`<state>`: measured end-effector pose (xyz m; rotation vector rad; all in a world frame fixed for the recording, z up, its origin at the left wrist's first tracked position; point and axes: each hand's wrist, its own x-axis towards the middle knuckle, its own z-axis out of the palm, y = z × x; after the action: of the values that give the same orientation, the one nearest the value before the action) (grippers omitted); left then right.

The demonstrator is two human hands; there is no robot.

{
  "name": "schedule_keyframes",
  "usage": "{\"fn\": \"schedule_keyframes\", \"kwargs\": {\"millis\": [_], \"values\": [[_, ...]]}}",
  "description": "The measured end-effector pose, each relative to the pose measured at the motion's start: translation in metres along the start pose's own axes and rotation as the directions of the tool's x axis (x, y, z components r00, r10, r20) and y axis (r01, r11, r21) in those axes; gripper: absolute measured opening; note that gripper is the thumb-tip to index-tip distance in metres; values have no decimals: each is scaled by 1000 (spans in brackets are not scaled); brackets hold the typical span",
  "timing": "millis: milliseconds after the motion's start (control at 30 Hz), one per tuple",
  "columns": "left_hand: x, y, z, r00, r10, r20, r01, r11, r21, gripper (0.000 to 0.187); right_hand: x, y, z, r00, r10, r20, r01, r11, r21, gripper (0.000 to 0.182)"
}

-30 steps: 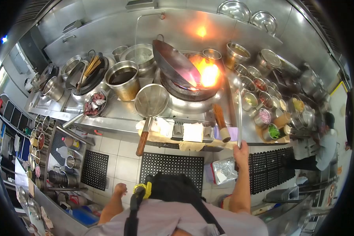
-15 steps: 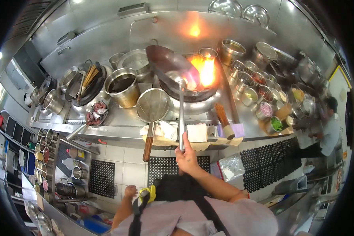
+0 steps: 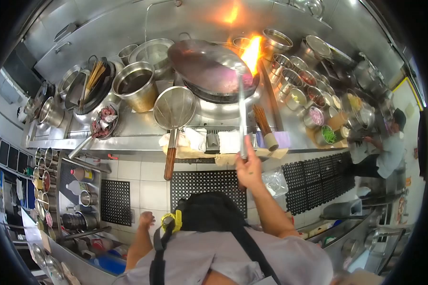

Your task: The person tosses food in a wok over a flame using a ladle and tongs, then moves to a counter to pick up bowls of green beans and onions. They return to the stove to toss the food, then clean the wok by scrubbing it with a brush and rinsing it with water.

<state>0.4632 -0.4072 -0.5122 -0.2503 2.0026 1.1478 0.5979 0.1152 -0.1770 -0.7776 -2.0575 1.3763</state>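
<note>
My right hand [image 3: 248, 170] is wrapped round the handle of a long metal ladle [image 3: 242, 114], whose head reaches into a large dark wok [image 3: 199, 57] over the burner. The wok is tilted, and tall orange flames [image 3: 253, 53] rise at its right edge. Some pinkish food shows blurred near the ladle head. Low on the left, beside the body, hangs my left hand [image 3: 147, 219] with curled fingers, away from the stove; what it holds, if anything, is too small to make out. A wire strainer [image 3: 174, 107] with a wooden handle lies left of the ladle.
A pot of dark liquid [image 3: 134, 85] stands left of the wok, near a pan of fish pieces [image 3: 104, 121]. A bamboo brush [image 3: 264, 127] lies at the counter edge. Several ingredient tins [image 3: 314, 116] stand right. Another person [image 3: 390, 152] works at far right.
The ladle and my right hand have moved right. The wok's tilt has changed, and the flames have shifted to its right edge. The view has moved slightly, too.
</note>
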Motion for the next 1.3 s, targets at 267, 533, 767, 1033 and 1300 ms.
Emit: {"fn": "schedule_keyframes", "kwargs": {"millis": [267, 533, 767, 1033, 1300], "values": [[-41, 69, 30, 989, 149, 21, -150, 977, 149, 24, -2, 45, -56, 995, 15, -103, -16, 1000, -10, 66], [-4, 23, 17, 877, 415, 241, -469, 846, 253, 26, -67, 32, -49, 997, 63, 43, -54, 983, -177, 67], [-20, 71, 42, 997, 82, 7, -83, 989, 123, 26, -53, -3, -75, 996, 88, -1, -77, 876, 477, 70], [-8, 40, 41, 913, 376, 158, -404, 884, 234, 24, -18, 0, -91, 995, 84, -47, -61, 928, 368, 72], [-12, 21, 30, 983, 157, 98, -178, 943, 282, 24, 2, 2, -72, 982, 179, 64, -190, 915, 356, 71]]}}
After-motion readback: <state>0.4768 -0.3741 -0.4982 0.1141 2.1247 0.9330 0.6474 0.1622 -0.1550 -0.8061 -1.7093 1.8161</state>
